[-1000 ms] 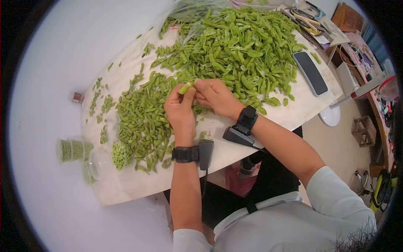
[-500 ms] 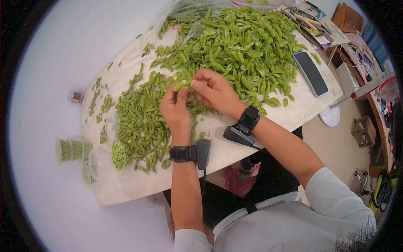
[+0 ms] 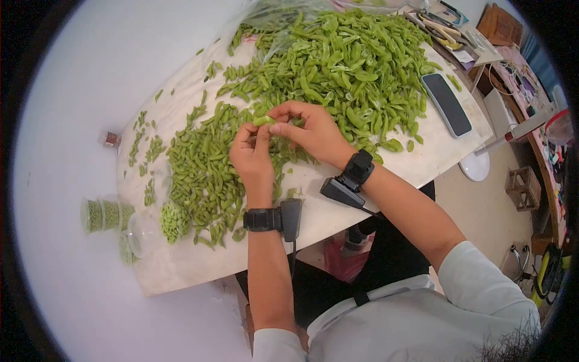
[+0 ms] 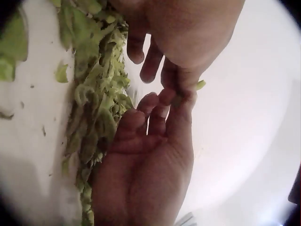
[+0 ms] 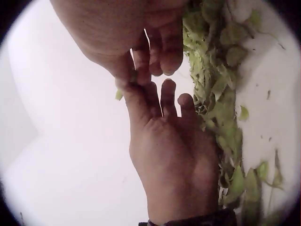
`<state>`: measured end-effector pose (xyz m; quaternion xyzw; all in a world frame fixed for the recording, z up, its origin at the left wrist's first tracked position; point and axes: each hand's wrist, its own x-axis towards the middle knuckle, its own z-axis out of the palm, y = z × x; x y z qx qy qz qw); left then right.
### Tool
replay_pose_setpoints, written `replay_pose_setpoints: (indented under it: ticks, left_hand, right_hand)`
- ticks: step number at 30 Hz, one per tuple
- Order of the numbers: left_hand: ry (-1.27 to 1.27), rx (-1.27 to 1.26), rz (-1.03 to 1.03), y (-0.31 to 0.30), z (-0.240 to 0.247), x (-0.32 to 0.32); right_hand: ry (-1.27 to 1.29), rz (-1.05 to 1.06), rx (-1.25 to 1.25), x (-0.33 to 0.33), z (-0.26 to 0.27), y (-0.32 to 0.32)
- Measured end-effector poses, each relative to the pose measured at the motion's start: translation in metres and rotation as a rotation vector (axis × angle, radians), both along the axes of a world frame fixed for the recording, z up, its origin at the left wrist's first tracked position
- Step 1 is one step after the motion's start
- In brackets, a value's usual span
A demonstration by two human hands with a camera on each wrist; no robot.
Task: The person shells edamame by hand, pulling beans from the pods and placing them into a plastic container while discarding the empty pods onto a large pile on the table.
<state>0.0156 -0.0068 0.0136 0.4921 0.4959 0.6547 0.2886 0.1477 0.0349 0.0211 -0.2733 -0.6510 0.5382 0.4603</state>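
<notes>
A green edamame pod [image 3: 262,120] is pinched between thumb and fingers of my left hand [image 3: 252,158], above the heap of pods. My right hand [image 3: 315,130] meets it from the right, thumb and fingertips pinching the pod's near end. Both wrist views show the two thumbs tip to tip, with only a small green pod end [image 4: 201,84] poking out past them; the rest is hidden by fingers. Below the hands lie many edamame pods [image 3: 208,163]. Just beyond is a taller pile of split-looking pods [image 3: 356,66]. A small mound of shelled beans [image 3: 175,222] sits at the left.
The pale tabletop [image 3: 181,268] carries a phone [image 3: 446,105] at the right and loose pods at the far left. Clear tubs of beans [image 3: 101,216] stand by the left edge, near a transparent container [image 3: 142,234]. A clear plastic bag [image 3: 274,24] covers the back.
Both hands have shifted slightly left and up with the pod. My right fingertips, a little apart from the pod's end half a second ago, have closed onto it again.
</notes>
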Motion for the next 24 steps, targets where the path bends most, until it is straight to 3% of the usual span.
replay_pose_setpoints:
  ticks: [4, 7, 13, 24]
  left_hand:
    - [0.184, -0.074, 0.039, 0.001, -0.003, -0.007]
    - [0.150, -0.036, -0.023, 0.001, -0.003, -0.006]
    - [0.103, -0.004, -0.022, 0.002, -0.004, -0.002]
    - [0.086, -0.100, -0.071, 0.001, -0.002, -0.004]
  right_hand:
    - [-0.046, -0.025, 0.006, -0.002, -0.006, 0.003]
    - [-0.093, -0.112, 0.166, -0.003, -0.010, 0.006]
    - [0.134, 0.025, -0.045, -0.003, -0.003, 0.002]
    - [0.002, 0.021, -0.018, 0.001, -0.010, 0.012]
